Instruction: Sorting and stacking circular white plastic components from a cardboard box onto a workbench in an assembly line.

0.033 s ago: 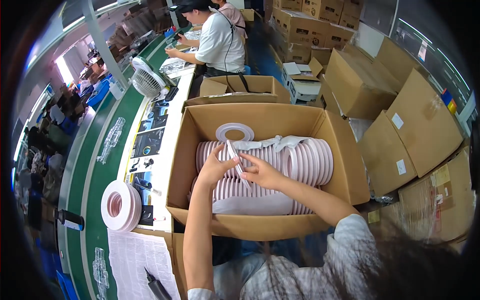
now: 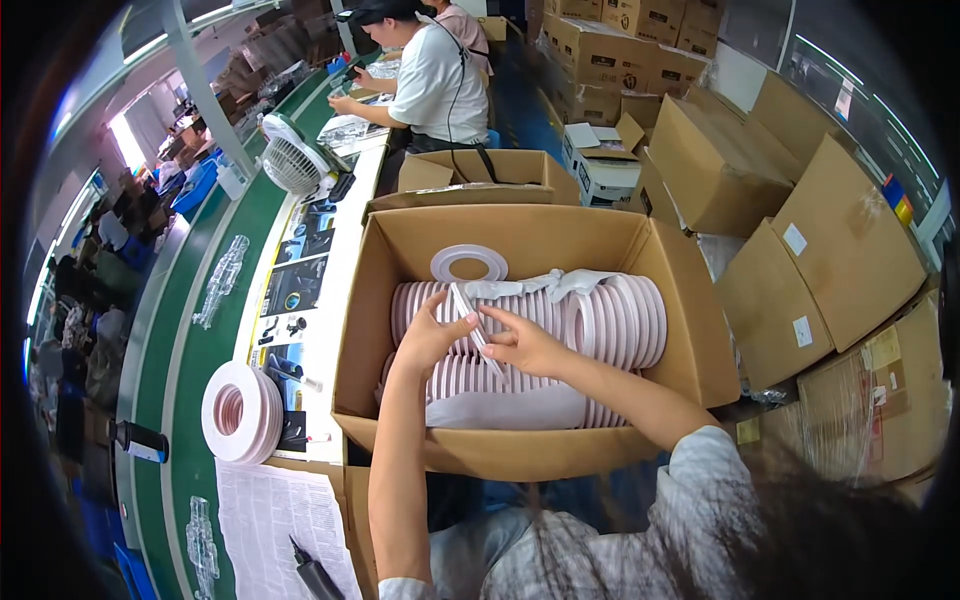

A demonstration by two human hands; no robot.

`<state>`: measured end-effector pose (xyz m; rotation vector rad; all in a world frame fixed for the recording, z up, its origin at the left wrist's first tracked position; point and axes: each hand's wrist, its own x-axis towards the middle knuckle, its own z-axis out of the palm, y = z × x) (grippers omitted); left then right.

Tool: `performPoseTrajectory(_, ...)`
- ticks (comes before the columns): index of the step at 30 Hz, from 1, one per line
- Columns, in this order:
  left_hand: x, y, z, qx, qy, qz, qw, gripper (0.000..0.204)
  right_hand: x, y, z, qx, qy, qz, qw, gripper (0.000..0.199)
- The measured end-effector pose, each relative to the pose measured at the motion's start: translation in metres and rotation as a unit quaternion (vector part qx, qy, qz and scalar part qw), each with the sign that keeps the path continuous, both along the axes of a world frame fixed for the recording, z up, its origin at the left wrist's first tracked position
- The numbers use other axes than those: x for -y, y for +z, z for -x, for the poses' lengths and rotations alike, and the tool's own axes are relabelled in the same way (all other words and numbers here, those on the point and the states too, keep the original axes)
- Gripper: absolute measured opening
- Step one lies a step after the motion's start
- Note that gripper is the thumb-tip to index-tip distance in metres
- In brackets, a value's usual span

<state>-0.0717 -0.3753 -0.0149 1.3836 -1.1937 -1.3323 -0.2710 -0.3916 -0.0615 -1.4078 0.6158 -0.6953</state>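
My left hand [image 2: 430, 338] grips a flat white ring [image 2: 468, 312] by its upper part, thumb on one side and fingers on the other. My right hand [image 2: 525, 347] pinches the same ring from the right, its fingertips at the ring's face. The ring is seen nearly edge-on, so I cannot tell whether it is one or more. Below it an open cardboard box [image 2: 540, 455] holds rows of white rings [image 2: 620, 320] standing on edge. One single ring [image 2: 440, 262] lies flat-on toward the far side, and crumpled white paper [image 2: 510, 410] covers part of the near row.
Left of the box, a stack of white rings [image 2: 222, 400] stands on the bench beside a sheet of printed paper [image 2: 280, 510] and a black bottle [image 2: 315, 575]. A green conveyor [image 2: 180, 430] carries clear plastic pieces. A fan [image 2: 292, 165], a seated co-worker [image 2: 440, 85] and stacked cartons [image 2: 720, 150] are around.
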Motion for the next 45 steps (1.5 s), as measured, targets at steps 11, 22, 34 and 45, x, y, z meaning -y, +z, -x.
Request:
performPoseTrajectory(11,-0.009,0.009,-0.007,-0.038,0.049,0.011,0.998,0.080,0.013,0.021,0.023,0.019,-0.037,-0.085,0.996,0.068)
performPoseTrajectory(22,-0.012,0.011,-0.019,-0.310,0.049,0.008,0.949,0.062,0.020,0.034,0.037,-0.008,-0.167,-0.058,0.984,0.053)
performPoseTrajectory(34,0.001,-0.008,-0.027,-0.177,0.126,-0.019,0.976,0.074,0.023,0.037,0.042,-0.063,-0.150,-0.077,0.984,0.051)
performPoseTrajectory(45,-0.016,0.014,-0.025,-0.239,0.210,0.082,0.945,0.061,0.024,0.048,0.052,0.218,-0.126,-0.025,0.967,0.059)
